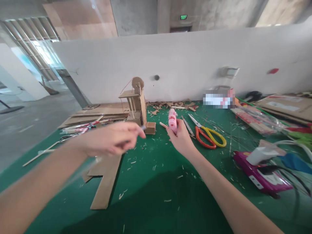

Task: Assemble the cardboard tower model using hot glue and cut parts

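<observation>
Currently | right grip: wrapped round pink tool | left grip: half-curled, blurred, hold unclear | tool probably light, stiff, smooth; best held round body | cardboard model beyond left grip

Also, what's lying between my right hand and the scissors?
A thin, grey, flat strip lies on the green table between your right hand and the scissors, as the head view shows.

pink tool at centre, brown cardboard model left of it, scissors with orange-red and yellow handles right of centre, magenta power strip lower right, green tabletop across the bottom
</observation>
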Tool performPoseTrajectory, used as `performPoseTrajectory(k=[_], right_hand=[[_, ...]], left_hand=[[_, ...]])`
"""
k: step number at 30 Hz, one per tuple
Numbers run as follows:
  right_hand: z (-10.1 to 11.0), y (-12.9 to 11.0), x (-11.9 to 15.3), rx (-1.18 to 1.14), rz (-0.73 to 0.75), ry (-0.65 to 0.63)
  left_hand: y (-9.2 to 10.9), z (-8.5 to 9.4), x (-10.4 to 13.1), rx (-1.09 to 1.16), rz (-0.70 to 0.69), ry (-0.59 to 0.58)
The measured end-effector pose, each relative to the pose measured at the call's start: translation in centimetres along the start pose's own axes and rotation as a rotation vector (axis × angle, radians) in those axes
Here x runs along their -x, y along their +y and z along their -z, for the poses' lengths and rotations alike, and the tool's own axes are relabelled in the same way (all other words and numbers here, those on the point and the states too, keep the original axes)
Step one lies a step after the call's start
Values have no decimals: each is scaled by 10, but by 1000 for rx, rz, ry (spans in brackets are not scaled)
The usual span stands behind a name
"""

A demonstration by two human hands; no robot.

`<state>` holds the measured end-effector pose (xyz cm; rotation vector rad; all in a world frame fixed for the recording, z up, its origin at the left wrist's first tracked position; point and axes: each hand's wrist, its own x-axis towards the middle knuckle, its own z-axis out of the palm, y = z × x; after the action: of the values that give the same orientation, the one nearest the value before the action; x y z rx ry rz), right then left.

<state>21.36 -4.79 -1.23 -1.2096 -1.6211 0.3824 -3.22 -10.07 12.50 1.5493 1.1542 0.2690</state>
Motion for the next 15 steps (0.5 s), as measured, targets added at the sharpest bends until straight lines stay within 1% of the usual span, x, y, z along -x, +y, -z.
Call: performPoseTrajectory(k=[1,3,4,6,8,13,15], right_hand=[[-1,0,1,6,-3,11],[-3,-3,3,32,-8,39],[-3,-5,4,57,6,46],[-4,-9,6,113,33,40],[-5,-12,8,158,34,27],[-4,-15,8,181,34,43],[-4,-14,7,178,37,53]], left_hand=[[-4,-18,-10,83,46,-22],[-11,-50,-26,224,84,-6],[-14,-62,-33,275,61,38],[-17,-76,-44,350,9,121],[-20,-80,-52,394,-28,159],[-24,-78,-63,446,-128,155],[-25,-78,-64,450,-147,163]])
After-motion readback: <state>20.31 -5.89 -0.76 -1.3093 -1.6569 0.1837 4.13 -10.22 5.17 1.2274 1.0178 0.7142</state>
